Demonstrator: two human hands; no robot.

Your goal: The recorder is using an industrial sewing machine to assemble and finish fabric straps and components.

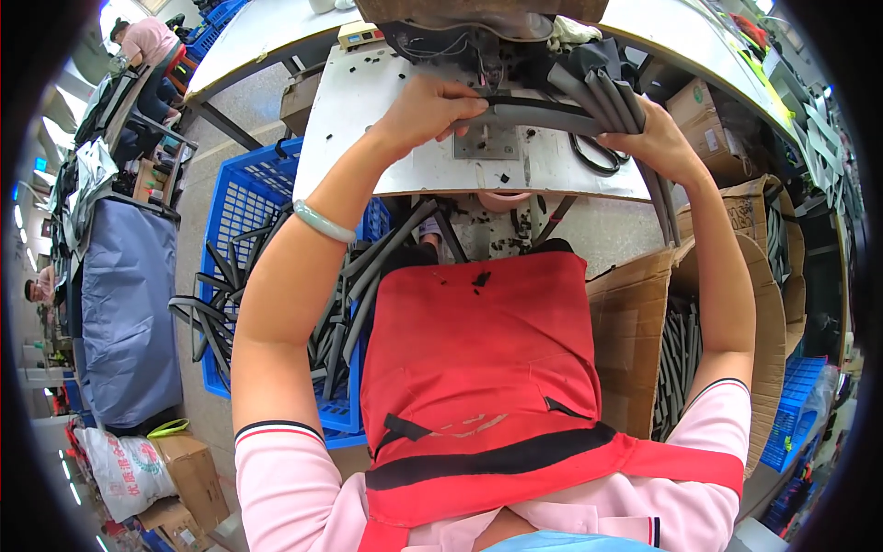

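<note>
My left hand (pixel 423 115) pinches the left end of a long grey strip with a black edge (pixel 543 117), just in front of what looks like a sewing machine (pixel 451 51). The strip stretches across, above the metal plate (pixel 485 143) in the white tabletop. On the right, my right hand (pixel 662 143) is closed round a bundle of similar grey strips (pixel 612 97), whose tails hang past the table's edge. Black-handled scissors (pixel 596 158) lie under the bundle, close to my right hand. The machine's needle area is partly hidden by dark parts and thread.
A blue plastic crate (pixel 248 184) with grey strips stands left of my lap. To the right, an open cardboard box (pixel 635 322) holds many more. Black scraps dot the white table (pixel 354 138) and my red apron (pixel 478 340). Another person (pixel 147 41) sits far left.
</note>
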